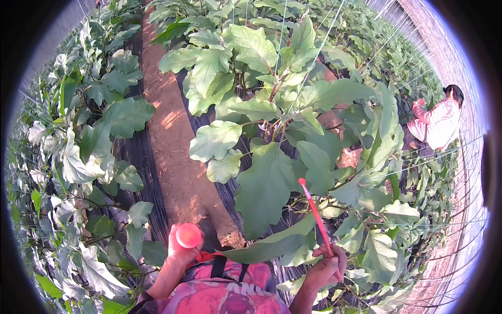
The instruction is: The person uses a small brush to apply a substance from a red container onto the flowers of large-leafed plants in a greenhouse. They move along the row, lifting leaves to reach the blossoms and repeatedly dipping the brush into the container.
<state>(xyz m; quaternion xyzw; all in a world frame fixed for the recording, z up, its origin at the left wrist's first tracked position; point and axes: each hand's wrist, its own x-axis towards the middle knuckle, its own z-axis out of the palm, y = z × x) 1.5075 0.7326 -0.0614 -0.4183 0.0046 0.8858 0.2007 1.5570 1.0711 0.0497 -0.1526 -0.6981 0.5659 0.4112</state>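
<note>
My left hand [179, 252] grips a small cup [188, 235] of red liquid, seen from above near my waist. Between the thumb and fingers of my right hand [327, 263] is a slim red paintbrush [318, 223]. Its red-coated tip [302, 181] points up and away from me, over the leaves of an eggplant plant [266, 184]. One long leaf [274, 243] reaches across just left of my right hand. Further out, purplish stems [276, 88] of the plant rise among broad green leaves.
A bare soil path [172, 149] runs ahead between strips of black plastic mulch [143, 172]. Dense eggplant rows [86, 157] border it on the left. Thin support strings [321, 43] slant over the plants. Another person [435, 121] in a pink-and-white top is among the plants at right.
</note>
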